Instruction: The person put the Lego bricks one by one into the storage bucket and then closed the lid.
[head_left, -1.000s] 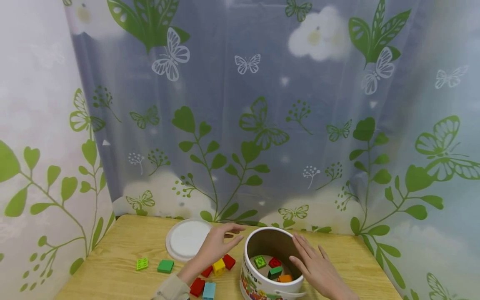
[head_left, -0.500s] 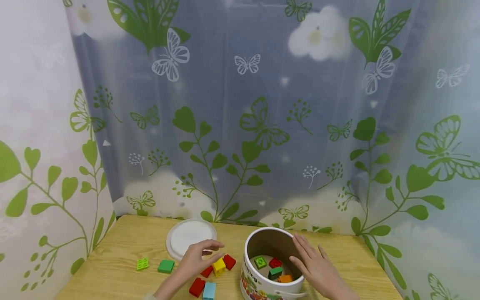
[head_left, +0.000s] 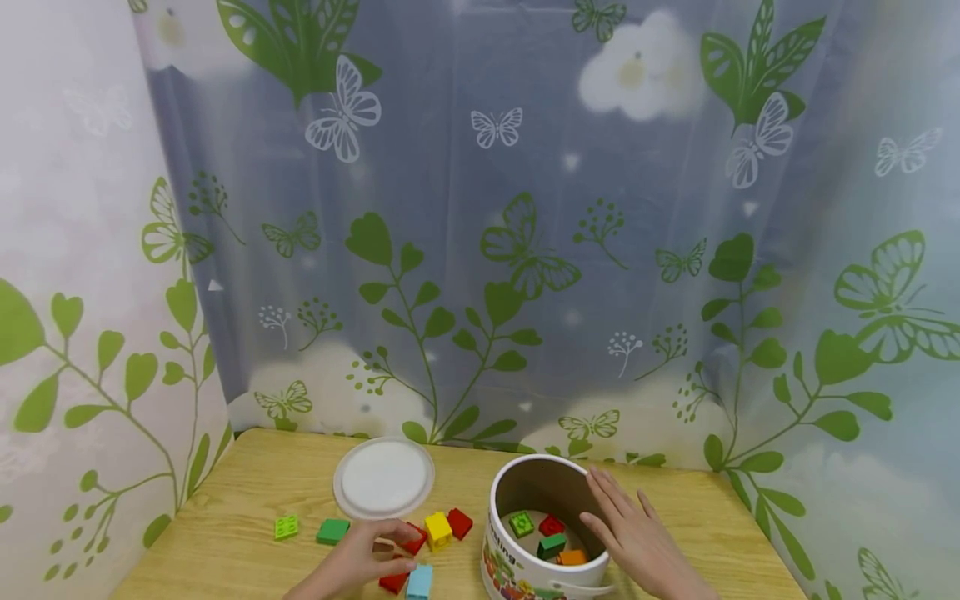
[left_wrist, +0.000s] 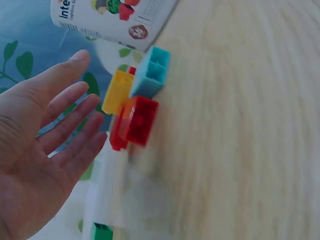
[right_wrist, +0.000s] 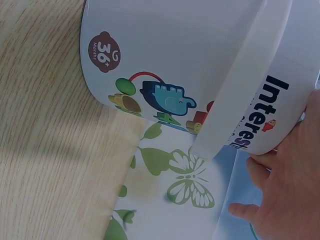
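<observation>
My left hand [head_left: 352,560] hovers over the building bricks on the table, fingers extended and holding nothing. One red brick [head_left: 413,540] is by its fingertips, partly covered; a second red brick [head_left: 393,582] lies under the thumb. A light blue brick [head_left: 419,582], a yellow brick [head_left: 438,532] and another red brick [head_left: 460,523] are close by. In the left wrist view, the left hand [left_wrist: 50,130] has its palm and spread fingers beside the bricks. My right hand [head_left: 637,533] rests with straight fingers on the rim of a white bucket [head_left: 498,533] holding several bricks.
Behind the left hand, a round white lid [head_left: 384,477] lies on the wooden table [head_left: 247,475]. A green brick [head_left: 332,532] and a lime green brick [head_left: 286,527] sit to the left. The bucket's white handle [right_wrist: 245,85] hangs down its side. A patterned curtain stands behind.
My left hand has moved from beside the bucket leftward and toward me, down to the red bricks. My right hand stays on the bucket rim.
</observation>
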